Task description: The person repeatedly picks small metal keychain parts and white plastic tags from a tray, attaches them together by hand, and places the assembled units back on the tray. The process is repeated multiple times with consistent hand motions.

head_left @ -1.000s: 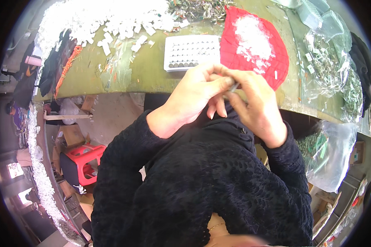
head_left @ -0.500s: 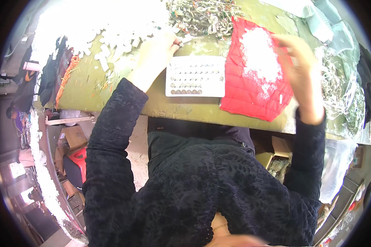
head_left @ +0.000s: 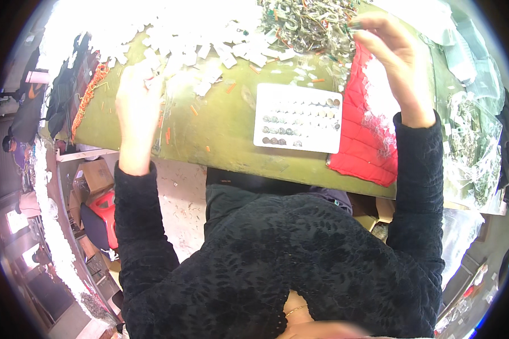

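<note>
When read from left to right across the table (head_left: 226, 127), noted first along its left edge: orange mesh strip (head_left: 86, 104), lying lengthwise. Below that edge: red stool (head_left: 104, 212), partly hidden.

Next, above the left part of the table: left hand (head_left: 136, 99), heavily overexposed, fingers curled in; cannot tell whether anything is gripped. Nearest to it: white pieces (head_left: 223, 53), strewn from the far left corner along the far edge, washed out at the back. Scattered nearer the front edge: orange slivers (head_left: 168, 134).

Right of centre, close to the near edge: white tray (head_left: 318, 141), slightly skewed, holding round discs (head_left: 274, 140) in rows; upper rows too bright to count. Behind it, toward the far edge: tangled heap (head_left: 305, 25) of metallic-looking strips. Just right of the tray: red quilted cloth (head_left: 359, 152), reaching nearly to the near edge and bearing translucent flakes (head_left: 378, 85).

Above the cloth's far end, beside the tangled heap: right hand (head_left: 398, 59), half open, thumb and forefinger extended toward the heap, tips slightly apart. Dark bit seen at the fingertips; cannot tell whether held.

At the right edge: clear bag (head_left: 464, 141). Toward the far right corner: translucent baskets (head_left: 458, 53).
</note>
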### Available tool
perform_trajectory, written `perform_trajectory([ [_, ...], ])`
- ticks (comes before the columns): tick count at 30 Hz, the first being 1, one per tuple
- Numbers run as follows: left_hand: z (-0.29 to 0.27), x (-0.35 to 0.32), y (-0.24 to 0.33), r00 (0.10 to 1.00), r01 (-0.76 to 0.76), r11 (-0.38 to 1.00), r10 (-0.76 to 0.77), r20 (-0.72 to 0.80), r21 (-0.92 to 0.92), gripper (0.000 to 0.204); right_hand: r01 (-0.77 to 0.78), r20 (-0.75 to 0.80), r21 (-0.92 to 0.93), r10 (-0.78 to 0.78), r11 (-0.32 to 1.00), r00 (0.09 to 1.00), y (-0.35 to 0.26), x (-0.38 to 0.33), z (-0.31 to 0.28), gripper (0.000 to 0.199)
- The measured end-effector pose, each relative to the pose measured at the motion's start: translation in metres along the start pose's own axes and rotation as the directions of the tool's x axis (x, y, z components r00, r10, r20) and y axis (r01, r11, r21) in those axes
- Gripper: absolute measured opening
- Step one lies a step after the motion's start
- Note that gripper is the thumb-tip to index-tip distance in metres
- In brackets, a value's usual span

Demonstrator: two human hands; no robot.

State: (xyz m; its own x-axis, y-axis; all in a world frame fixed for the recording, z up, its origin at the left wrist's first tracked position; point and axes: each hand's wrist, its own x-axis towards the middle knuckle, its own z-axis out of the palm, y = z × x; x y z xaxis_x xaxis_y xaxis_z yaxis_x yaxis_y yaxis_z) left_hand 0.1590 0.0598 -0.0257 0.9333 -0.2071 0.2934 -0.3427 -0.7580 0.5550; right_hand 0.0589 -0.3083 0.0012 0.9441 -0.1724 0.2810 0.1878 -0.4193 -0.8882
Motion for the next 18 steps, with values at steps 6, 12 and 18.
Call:
perform_trajectory([
  [6,0.066,0.003,0.043,0.765,-0.641,0.761,0.622,0.167,0.103,0.021,0.018,0.112,0.734,-0.147,0.679,0.983,0.000,-0.015,0.009,0.022],
  [12,0.092,0.028,0.052,0.737,-0.664,0.734,0.612,0.287,0.142,0.025,-0.074,0.050,0.666,0.054,0.742,0.997,-0.001,-0.020,0.004,0.017],
  [18,0.056,0.026,0.075,0.902,-0.047,0.963,0.155,0.404,-0.264,0.019,-0.094,0.001,0.439,0.104,0.894,0.995,0.001,-0.020,0.004,0.019],
])
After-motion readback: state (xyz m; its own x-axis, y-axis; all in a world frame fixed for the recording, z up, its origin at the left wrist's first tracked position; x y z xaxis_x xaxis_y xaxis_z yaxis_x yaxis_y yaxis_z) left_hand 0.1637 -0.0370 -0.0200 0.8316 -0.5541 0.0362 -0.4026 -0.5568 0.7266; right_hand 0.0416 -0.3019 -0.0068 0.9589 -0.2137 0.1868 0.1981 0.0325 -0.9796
